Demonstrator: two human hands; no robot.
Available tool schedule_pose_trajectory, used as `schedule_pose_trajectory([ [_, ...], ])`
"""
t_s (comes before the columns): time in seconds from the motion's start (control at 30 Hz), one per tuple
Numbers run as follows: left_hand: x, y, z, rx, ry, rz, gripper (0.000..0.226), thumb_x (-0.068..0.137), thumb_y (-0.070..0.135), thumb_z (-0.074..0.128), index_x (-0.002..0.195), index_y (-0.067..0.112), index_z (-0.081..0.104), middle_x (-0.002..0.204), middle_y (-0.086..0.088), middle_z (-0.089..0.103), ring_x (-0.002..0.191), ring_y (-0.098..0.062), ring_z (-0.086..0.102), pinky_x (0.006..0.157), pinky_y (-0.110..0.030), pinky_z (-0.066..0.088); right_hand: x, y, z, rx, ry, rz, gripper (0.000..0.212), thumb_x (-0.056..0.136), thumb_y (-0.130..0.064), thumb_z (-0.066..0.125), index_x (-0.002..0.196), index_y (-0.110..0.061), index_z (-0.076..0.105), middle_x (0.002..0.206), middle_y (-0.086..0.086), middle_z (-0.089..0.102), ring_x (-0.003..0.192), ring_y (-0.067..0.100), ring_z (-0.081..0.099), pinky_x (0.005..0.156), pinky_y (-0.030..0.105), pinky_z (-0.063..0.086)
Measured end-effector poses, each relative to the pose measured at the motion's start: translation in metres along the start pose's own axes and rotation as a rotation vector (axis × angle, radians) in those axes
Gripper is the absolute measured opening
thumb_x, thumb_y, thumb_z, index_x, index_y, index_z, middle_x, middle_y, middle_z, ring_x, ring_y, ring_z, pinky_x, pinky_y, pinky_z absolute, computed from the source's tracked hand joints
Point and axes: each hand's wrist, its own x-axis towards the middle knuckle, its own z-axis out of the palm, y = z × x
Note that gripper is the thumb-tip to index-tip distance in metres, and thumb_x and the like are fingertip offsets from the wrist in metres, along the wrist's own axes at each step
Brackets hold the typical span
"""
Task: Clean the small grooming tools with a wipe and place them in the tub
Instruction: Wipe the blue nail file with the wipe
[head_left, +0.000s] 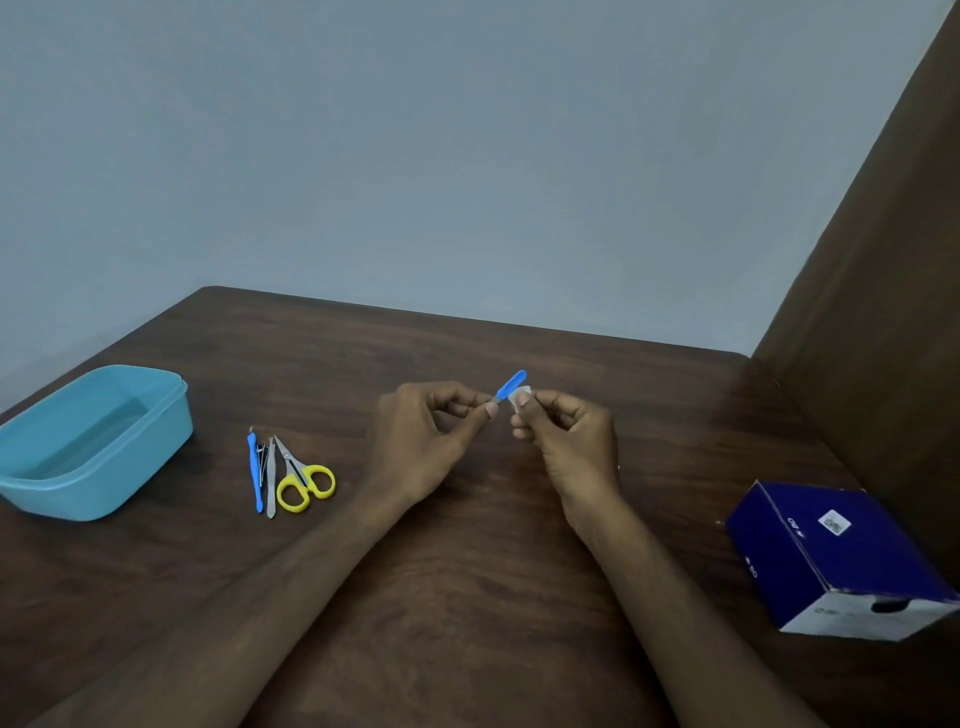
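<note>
Above the middle of the brown table, my left hand (431, 441) pinches the lower end of a small blue-handled tool (511, 385), whose blue end points up and right. My right hand (563, 441) pinches a small white wipe (519, 397) against the tool's shaft. To the left, on the table, lie a blue-handled tool (253, 470), a grey metal file (270, 480), a small dark metal tool (263, 457) and yellow-handled scissors (301, 478). The light blue tub (104, 467) stands at the far left, open, with no tool visible in it.
A dark blue box (836, 556) lies tilted near the table's right edge. A brown panel (883, 260) rises at the right, and a grey wall stands behind the table's far edge.
</note>
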Motion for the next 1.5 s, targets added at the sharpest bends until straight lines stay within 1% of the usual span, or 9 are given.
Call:
schedule_pose_trajectory([
  [0.1, -0.002, -0.001, -0.001, 0.116, -0.006, 0.028, 0.005, 0.088, 0.050, 0.082, 0.089, 0.046, 0.082, 0.077, 0.030, 0.074, 0.066, 0.008, 0.070, 0.059, -0.031, 0.059, -0.002, -0.001, 0.003, 0.064, -0.082, 0.005, 0.011, 0.101, -0.012, 0.071, 0.105, -0.007, 0.081, 0.095, 0.009, 0.083, 0.092, 0.021, 0.081, 0.083, 0.035, 0.063],
  [0.27, -0.003, -0.001, -0.002, 0.246, 0.044, 0.005, 0.013, 0.089, 0.052, 0.079, 0.085, 0.041, 0.077, 0.072, 0.033, 0.070, 0.068, 0.009, 0.068, 0.055, -0.025, 0.051, -0.008, -0.010, 0.007, 0.254, -0.214, 0.124, 0.022, 0.107, -0.004, 0.056, 0.111, -0.006, 0.077, 0.107, 0.014, 0.082, 0.098, 0.021, 0.079, 0.084, 0.031, 0.062],
  [0.43, -0.005, -0.001, -0.002, 0.358, 0.002, 0.084, 0.012, 0.091, 0.049, 0.077, 0.088, 0.037, 0.077, 0.072, 0.024, 0.072, 0.069, 0.005, 0.068, 0.056, -0.022, 0.048, -0.008, -0.017, 0.003, 0.353, -0.194, 0.197, 0.024, 0.103, -0.001, 0.057, 0.117, -0.008, 0.076, 0.116, 0.006, 0.081, 0.107, 0.025, 0.077, 0.092, 0.037, 0.058],
  [0.63, -0.003, -0.001, -0.002, 0.345, 0.055, 0.041, 0.014, 0.092, 0.052, 0.077, 0.088, 0.038, 0.076, 0.068, 0.025, 0.069, 0.069, 0.002, 0.068, 0.056, -0.025, 0.051, -0.012, -0.018, 0.008, 0.263, -0.236, 0.165, 0.022, 0.103, -0.006, 0.062, 0.116, -0.013, 0.078, 0.114, 0.004, 0.082, 0.104, 0.020, 0.078, 0.083, 0.031, 0.057],
  [0.83, -0.003, -0.003, -0.002, 0.350, 0.022, 0.051, 0.017, 0.092, 0.054, 0.077, 0.086, 0.038, 0.076, 0.073, 0.027, 0.067, 0.073, 0.001, 0.066, 0.053, -0.022, 0.040, -0.007, -0.019, 0.001, 0.288, -0.185, 0.162, 0.027, 0.103, -0.003, 0.057, 0.121, -0.008, 0.075, 0.115, 0.004, 0.081, 0.112, 0.025, 0.076, 0.078, 0.031, 0.053],
  [1.07, 0.000, -0.007, -0.001, 0.234, 0.001, -0.015, 0.012, 0.089, 0.053, 0.079, 0.087, 0.041, 0.077, 0.078, 0.031, 0.071, 0.073, 0.005, 0.069, 0.060, -0.029, 0.055, -0.008, -0.018, 0.003, 0.241, -0.224, 0.131, 0.027, 0.104, -0.004, 0.053, 0.126, -0.006, 0.068, 0.117, 0.003, 0.081, 0.106, 0.025, 0.078, 0.077, 0.032, 0.051],
  [1.27, 0.004, -0.012, 0.000, 0.046, -0.066, 0.010, 0.010, 0.092, 0.047, 0.081, 0.084, 0.041, 0.078, 0.076, 0.023, 0.075, 0.056, 0.005, 0.066, 0.056, -0.037, 0.060, -0.011, -0.020, 0.003, 0.205, -0.232, 0.114, 0.019, 0.106, -0.010, 0.060, 0.123, -0.008, 0.068, 0.119, -0.004, 0.080, 0.106, 0.022, 0.079, 0.081, 0.034, 0.049],
  [1.4, 0.002, -0.007, 0.000, -0.069, -0.150, 0.009, 0.011, 0.094, 0.037, 0.081, 0.084, 0.032, 0.080, 0.075, 0.011, 0.077, 0.050, -0.008, 0.065, 0.052, -0.029, 0.052, -0.010, -0.021, 0.001, 0.233, -0.184, 0.133, 0.017, 0.102, -0.014, 0.069, 0.117, -0.007, 0.072, 0.113, 0.001, 0.082, 0.101, 0.019, 0.079, 0.080, 0.032, 0.052],
  [1.5, 0.004, -0.006, -0.003, -0.139, -0.227, 0.008, 0.013, 0.096, 0.034, 0.079, 0.087, 0.025, 0.081, 0.076, 0.004, 0.079, 0.050, -0.016, 0.062, 0.050, -0.032, 0.053, -0.008, -0.021, 0.000, 0.257, -0.178, 0.152, 0.012, 0.100, -0.016, 0.072, 0.111, -0.013, 0.076, 0.109, 0.005, 0.083, 0.092, 0.012, 0.077, 0.081, 0.031, 0.053],
])
